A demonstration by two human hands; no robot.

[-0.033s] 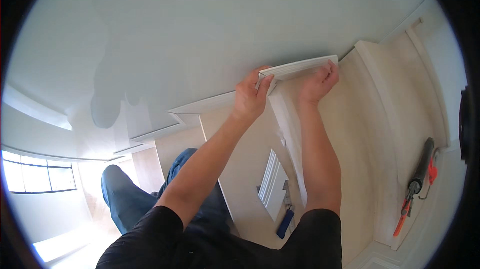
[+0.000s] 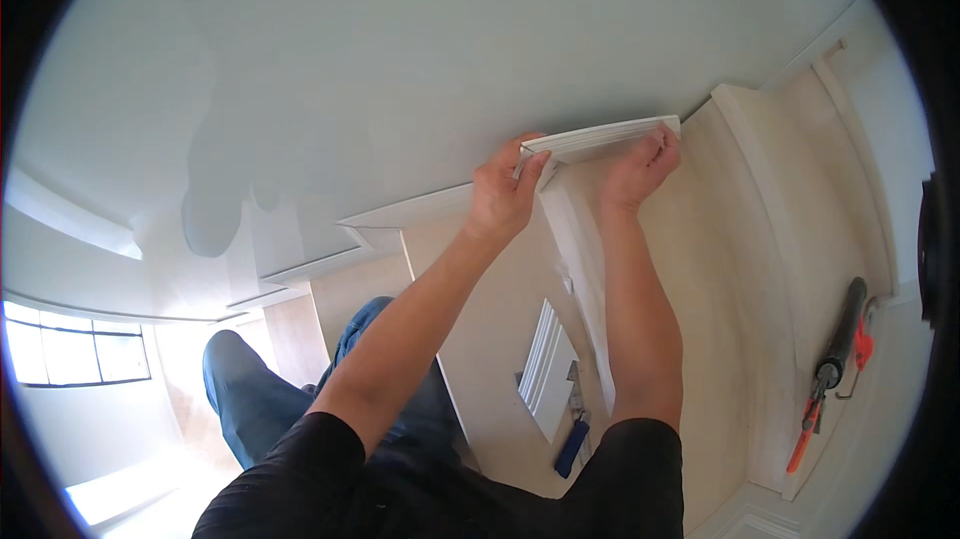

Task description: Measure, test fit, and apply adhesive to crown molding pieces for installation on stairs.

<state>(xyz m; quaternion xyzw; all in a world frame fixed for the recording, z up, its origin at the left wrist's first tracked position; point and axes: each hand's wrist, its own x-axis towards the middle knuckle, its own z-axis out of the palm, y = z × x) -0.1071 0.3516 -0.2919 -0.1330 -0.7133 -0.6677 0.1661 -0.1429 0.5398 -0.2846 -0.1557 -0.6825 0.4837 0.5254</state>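
My left hand [image 2: 500, 197] grips the left end of a short white grooved moulding piece [image 2: 590, 139], thumb at its near edge. My right hand [image 2: 635, 177] holds the same piece near its right end with curled fingers. The piece is at the white wall [image 2: 420, 59], along where it meets a pale stair step [image 2: 700, 269]; whether it touches the wall all along is unclear. A similar stepped trim [image 2: 405, 204] runs along the wall to the left of my hands.
A caulking gun [image 2: 830, 374] with red parts lies at right. A white grooved offcut [image 2: 548, 369] and a blue-handled tool [image 2: 572, 447] lie on the step between my arms. My jeans-clad legs [image 2: 245, 399] are at lower left, near a bright window [image 2: 80, 349].
The moulding piece and both hands have shifted very slightly right and downward in the picture; the grip is the same.
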